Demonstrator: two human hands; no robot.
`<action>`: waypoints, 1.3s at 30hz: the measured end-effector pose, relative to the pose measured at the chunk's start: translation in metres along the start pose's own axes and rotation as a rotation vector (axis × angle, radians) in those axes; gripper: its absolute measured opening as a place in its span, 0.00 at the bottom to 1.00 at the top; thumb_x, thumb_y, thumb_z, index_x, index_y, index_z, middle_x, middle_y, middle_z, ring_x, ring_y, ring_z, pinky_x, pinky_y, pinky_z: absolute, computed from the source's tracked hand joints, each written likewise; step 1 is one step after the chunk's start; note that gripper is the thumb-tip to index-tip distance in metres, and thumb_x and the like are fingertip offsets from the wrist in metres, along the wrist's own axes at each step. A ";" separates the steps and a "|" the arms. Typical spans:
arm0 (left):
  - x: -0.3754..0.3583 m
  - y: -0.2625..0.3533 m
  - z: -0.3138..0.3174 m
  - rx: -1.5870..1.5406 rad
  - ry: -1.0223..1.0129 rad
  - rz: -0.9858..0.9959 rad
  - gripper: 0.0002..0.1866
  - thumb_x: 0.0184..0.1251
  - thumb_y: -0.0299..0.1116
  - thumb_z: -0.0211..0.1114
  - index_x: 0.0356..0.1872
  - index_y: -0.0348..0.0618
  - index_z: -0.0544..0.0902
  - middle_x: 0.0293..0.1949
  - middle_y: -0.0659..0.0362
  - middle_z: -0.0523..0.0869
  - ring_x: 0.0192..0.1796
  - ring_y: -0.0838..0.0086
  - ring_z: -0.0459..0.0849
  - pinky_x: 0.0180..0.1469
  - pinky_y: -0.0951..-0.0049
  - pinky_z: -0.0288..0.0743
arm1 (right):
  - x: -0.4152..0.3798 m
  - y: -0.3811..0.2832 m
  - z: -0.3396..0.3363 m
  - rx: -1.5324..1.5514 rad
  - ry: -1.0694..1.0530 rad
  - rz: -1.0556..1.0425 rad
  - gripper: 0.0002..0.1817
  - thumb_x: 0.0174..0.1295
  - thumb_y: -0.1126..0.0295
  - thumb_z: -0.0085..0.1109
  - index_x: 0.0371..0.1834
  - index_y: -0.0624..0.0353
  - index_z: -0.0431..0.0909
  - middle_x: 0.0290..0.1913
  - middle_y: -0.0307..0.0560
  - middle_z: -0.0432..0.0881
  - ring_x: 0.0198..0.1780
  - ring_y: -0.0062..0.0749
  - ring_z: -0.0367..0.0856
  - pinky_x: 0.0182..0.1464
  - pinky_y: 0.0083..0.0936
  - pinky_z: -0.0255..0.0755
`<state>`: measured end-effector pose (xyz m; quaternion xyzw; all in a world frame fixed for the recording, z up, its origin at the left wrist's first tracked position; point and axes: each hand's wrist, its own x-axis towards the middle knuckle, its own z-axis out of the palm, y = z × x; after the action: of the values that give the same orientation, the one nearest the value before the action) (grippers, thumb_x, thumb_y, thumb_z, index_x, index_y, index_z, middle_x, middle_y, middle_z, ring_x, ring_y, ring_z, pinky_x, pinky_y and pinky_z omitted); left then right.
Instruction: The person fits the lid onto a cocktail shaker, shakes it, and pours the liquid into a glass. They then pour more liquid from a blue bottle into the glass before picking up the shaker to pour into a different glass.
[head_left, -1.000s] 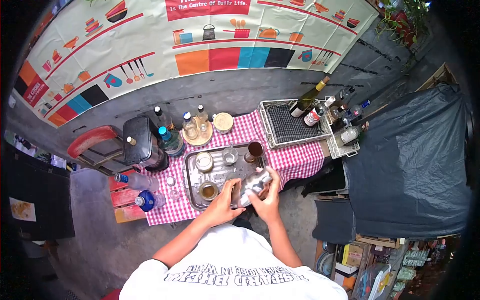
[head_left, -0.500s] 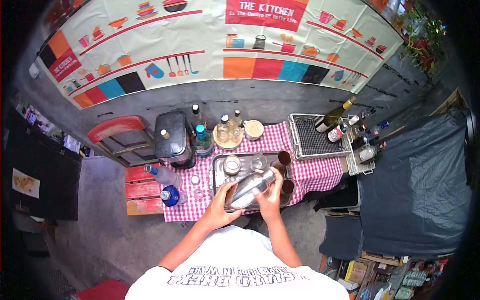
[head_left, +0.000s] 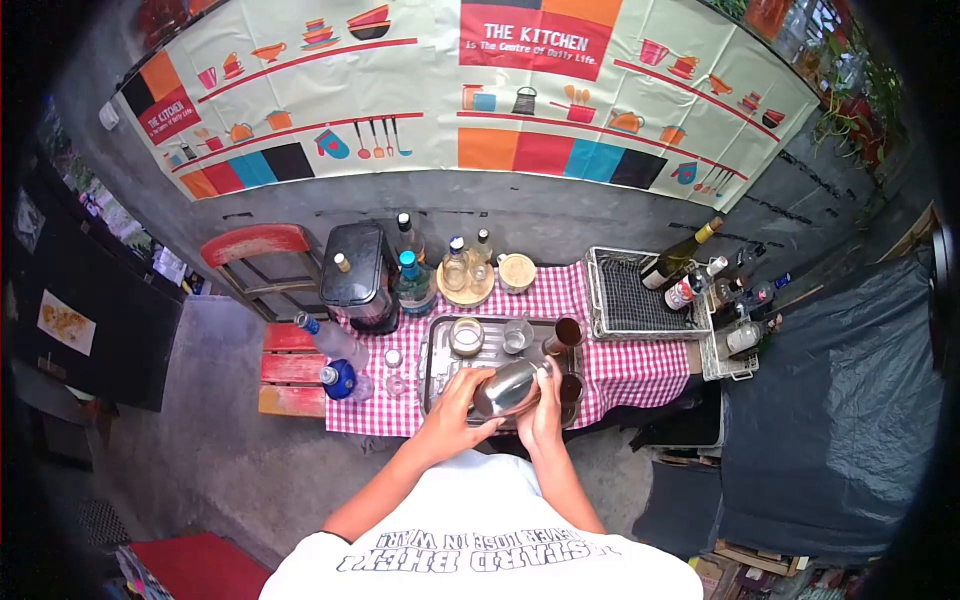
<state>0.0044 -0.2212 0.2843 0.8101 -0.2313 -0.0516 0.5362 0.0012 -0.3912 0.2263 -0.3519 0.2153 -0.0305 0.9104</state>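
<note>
A shiny metal cocktail shaker [head_left: 506, 390] is held between both hands, tilted, just in front of my chest. My left hand [head_left: 450, 418] wraps round its left end. My right hand [head_left: 542, 412] grips the other end, fingers closed over it. Below and beyond them is a dark metal tray [head_left: 432, 345] on the table. On the tray stand a glass jar [head_left: 466, 337], a clear glass [head_left: 517, 335], a brown tumbler [head_left: 566, 335] and a second brown tumbler [head_left: 572, 386], partly hidden near my right hand.
Left of the tray stand a blue bottle [head_left: 340, 380], a frosted bottle [head_left: 340, 345] and a small clear bottle [head_left: 394, 372]. Behind are a black lidded container [head_left: 352, 265], a teal-capped bottle [head_left: 413, 285] and a round wooden board [head_left: 466, 295] with bottles. A wire basket [head_left: 600, 325] holds bottles at right.
Both hands have brought the shaker slightly lower and turned it so its rounded end points more toward me. My head view has shifted a little.
</note>
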 end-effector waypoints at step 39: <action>0.035 0.047 0.159 -0.015 -0.035 0.149 0.41 0.48 0.31 0.80 0.64 0.39 0.69 0.61 0.47 0.72 0.63 0.53 0.74 0.64 0.59 0.71 | -0.021 -0.129 -0.122 -0.301 -0.103 -0.394 0.38 0.64 0.71 0.59 0.75 0.56 0.50 0.62 0.49 0.66 0.60 0.32 0.70 0.64 0.31 0.67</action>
<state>-0.0320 -0.3859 0.2648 0.7856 -0.3001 -0.0275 0.5404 -0.0557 -0.5604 0.2377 -0.5198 0.0980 -0.1571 0.8340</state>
